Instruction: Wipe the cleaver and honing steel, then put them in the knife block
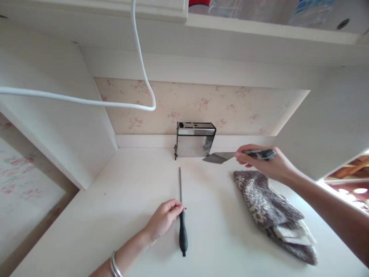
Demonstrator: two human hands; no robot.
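A sharpening steel (183, 234) lies on the white counter, its dark handle toward me and its thin rod pointing away. My left hand (165, 215) is closed in a pinch on the steel just above the handle, by the small guard. In my right hand (259, 157), raised over the counter, is a knife (219, 157) with a wide grey blade and a dark handle. Its blade points left, tip near the lower right corner of a clear-sided knife block (194, 140). Below the right hand lies a crumpled brown-and-white patterned cloth (268, 207).
The knife block stands against the back wall with flowered wallpaper (201, 104). White side panels (54, 100) and an overhead cabinet (216, 50) enclose the counter (138, 173). A white cable (144, 73) hangs down in front at upper left.
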